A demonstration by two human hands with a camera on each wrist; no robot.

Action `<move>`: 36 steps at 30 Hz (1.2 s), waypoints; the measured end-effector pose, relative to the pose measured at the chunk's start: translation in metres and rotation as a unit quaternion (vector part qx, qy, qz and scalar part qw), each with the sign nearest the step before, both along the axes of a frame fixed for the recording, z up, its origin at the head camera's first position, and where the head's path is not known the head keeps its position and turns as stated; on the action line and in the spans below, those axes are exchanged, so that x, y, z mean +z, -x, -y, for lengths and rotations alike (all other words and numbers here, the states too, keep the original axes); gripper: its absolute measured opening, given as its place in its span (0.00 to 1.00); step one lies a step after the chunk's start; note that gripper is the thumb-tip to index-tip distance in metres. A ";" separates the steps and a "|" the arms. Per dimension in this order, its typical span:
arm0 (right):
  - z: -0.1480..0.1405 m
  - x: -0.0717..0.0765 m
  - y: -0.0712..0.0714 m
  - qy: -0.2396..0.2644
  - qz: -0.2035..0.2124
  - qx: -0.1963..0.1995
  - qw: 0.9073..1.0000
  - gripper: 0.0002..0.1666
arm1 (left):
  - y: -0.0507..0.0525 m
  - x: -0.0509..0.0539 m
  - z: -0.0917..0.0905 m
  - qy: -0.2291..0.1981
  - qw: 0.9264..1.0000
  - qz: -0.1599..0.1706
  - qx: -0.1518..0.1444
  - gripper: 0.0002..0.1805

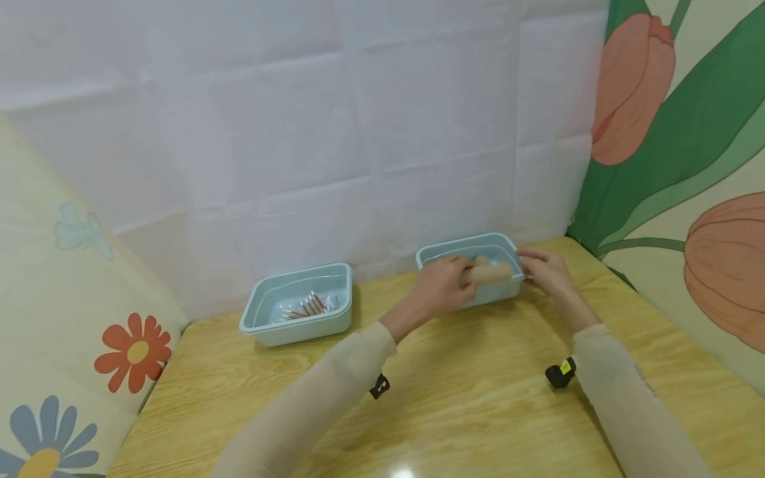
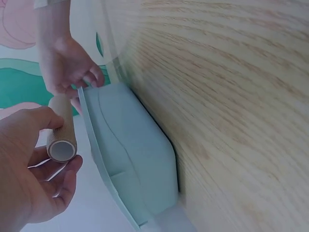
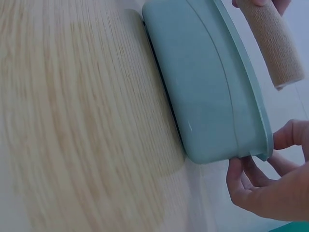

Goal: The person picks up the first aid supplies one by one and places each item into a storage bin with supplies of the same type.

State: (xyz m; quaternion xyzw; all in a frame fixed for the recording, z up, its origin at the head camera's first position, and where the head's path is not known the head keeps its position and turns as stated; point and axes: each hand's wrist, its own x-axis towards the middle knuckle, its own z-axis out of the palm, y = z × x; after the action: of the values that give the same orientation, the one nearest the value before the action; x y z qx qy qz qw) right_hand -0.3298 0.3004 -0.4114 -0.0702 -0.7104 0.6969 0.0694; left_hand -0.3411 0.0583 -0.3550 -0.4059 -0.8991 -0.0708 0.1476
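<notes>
My left hand [image 1: 441, 285] grips a tan bandage roll [image 1: 493, 273] with a textured surface, held over the light blue plastic basin [image 1: 491, 295] on the right. In the left wrist view the roll [image 2: 62, 130] shows a hollow white core at its near end, between thumb and fingers. My right hand [image 1: 546, 273] pinches the basin's right rim; in the right wrist view the thumb and fingers of that hand [image 3: 275, 186] lie on both sides of the rim. Another tan piece [image 1: 481, 260] shows inside the basin, mostly hidden behind the roll.
A second light blue basin [image 1: 305, 326] stands to the left, holding several thin brown sticks [image 1: 312, 305] in clear wrapping. Both basins sit near the back of the wooden table [image 1: 454, 398], before a white cloth [image 1: 287, 119]. Flower-painted panels [image 1: 687, 279] flank the table.
</notes>
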 end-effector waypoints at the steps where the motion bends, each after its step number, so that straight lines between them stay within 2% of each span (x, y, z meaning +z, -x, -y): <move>1: -0.001 -0.001 0.000 0.001 -0.002 0.005 1.000 0.29 | 0.002 0.000 0.001 -0.006 1.000 0.003 0.001 0.23; 5: -0.010 -0.004 0.001 0.010 -0.006 0.037 0.999 0.30 | 0.008 -0.001 0.006 -0.033 0.999 0.013 0.015 0.23; 13: -0.025 -0.011 0.000 0.022 -0.033 0.114 0.993 0.32 | 0.022 -0.006 0.016 -0.076 0.996 0.011 0.042 0.22; 19: -0.028 -0.016 0.001 0.007 -0.051 0.134 0.990 0.37 | 0.029 -0.009 0.023 -0.098 0.991 -0.001 0.086 0.22; 24: -0.028 -0.022 0.001 0.000 -0.056 0.158 0.986 0.40 | 0.036 -0.013 0.025 -0.093 0.988 -0.007 0.120 0.22; 31: -0.029 -0.030 0.000 0.055 -0.050 0.162 0.984 0.42 | 0.041 -0.017 0.026 -0.089 0.988 0.019 0.123 0.22; 36: -0.030 -0.030 -0.001 0.067 -0.051 0.165 0.983 0.43 | 0.045 -0.018 0.027 -0.081 0.989 0.022 0.125 0.22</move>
State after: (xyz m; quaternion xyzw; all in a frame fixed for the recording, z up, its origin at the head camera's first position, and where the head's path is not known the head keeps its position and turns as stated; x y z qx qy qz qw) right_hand -0.3286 0.3305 -0.4418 0.0792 -0.6597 0.7472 -0.0156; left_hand -0.3861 0.0309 -0.3730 -0.2757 -0.9370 -0.1331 0.1681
